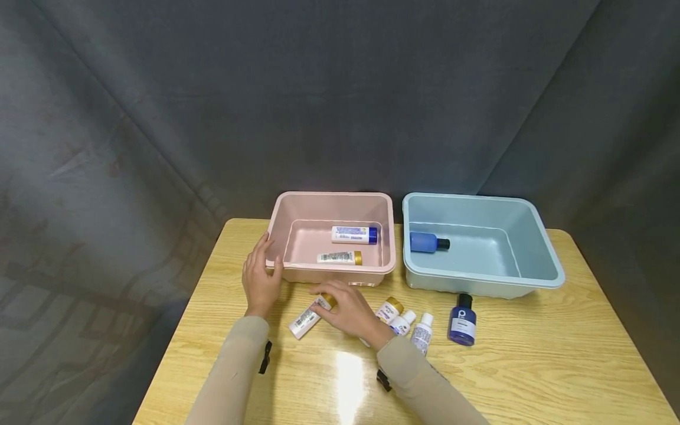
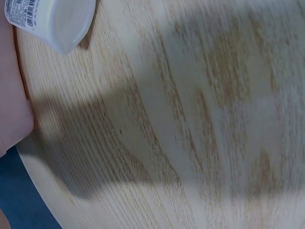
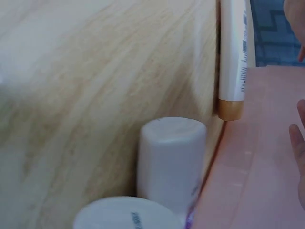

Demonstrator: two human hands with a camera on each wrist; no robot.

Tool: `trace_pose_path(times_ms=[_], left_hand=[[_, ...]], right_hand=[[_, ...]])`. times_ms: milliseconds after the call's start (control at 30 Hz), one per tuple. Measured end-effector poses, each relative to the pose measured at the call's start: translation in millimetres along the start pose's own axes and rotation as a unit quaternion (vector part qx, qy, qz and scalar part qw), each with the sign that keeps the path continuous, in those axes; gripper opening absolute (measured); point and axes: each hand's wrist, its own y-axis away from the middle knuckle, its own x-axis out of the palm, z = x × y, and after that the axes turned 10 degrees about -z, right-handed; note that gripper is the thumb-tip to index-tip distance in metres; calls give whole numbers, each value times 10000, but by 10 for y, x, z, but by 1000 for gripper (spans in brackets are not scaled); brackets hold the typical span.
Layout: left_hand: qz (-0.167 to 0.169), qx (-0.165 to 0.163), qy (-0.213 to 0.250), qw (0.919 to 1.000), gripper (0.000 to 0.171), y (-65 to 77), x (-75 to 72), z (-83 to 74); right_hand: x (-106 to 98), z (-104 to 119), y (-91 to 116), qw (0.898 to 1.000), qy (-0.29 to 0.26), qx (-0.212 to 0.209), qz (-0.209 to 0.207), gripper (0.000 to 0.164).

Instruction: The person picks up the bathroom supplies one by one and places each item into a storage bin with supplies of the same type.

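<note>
At the front left corner of a pink rectangular plastic bin [image 1: 329,276], I have the left hand [image 1: 262,282] resting, its fingers mostly straight, thumb spread apart, grasping nothing I can see. My right hand [image 1: 350,313] arches over a white tube with a gold cap [image 1: 305,321], thumb and fingers parted and slightly bent; I cannot tell whether the thumb touches it. That tube lies slanted on the pale wooden table [image 1: 531,348], just before the bin.
</note>
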Motion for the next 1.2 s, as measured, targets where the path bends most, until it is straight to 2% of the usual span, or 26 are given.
trace_pose_path(times_ms=[267,400,700,1033,1200], left_hand=[[63,-46,-11,10000,45,-4,-18,-24],[74,-52,-30,10000,45,-4,-20,-16],[33,-18,-18,10000,46,0,-13,-2],[-27,51,-44,10000,45,9,4,-1],[-16,0,-56,10000,45,6,-8,-7]], right_hand=[[41,-48,58,9981,53,537,285,40],[61,-58,77,9969,66,649,441,43],[150,-114,85,9965,244,541,583,43],[213,-165,85,9942,273,778,696,46],[262,-197,65,9931,405,721,828,47]])
